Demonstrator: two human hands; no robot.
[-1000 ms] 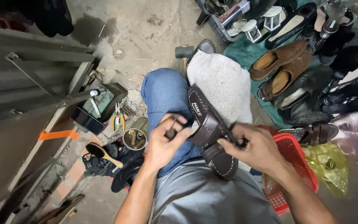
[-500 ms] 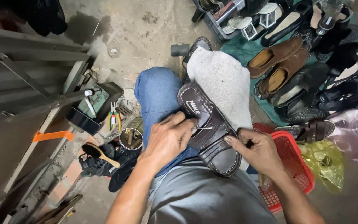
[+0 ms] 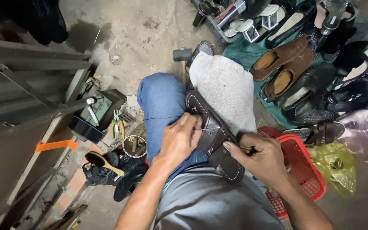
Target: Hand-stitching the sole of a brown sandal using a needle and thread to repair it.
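1. A stained concrete floor (image 3: 150,30), crowded with shoes and tools, surrounds the seated person.
2. The left hand (image 3: 179,138) presses on a dark brown sandal (image 3: 211,136) lying across the lap, fingers closed against its strap.
3. The right hand (image 3: 258,155) is pinched shut just beside the sandal's heel end, seemingly on a thread; what it holds is too small to tell.
4. The sandal looks light, its sole stiff and straps pliable; best held by the sole edges.
5. Beyond: a grey cloth (image 3: 226,85) over the knee, a red basket (image 3: 305,170), brown loafers (image 3: 282,64).
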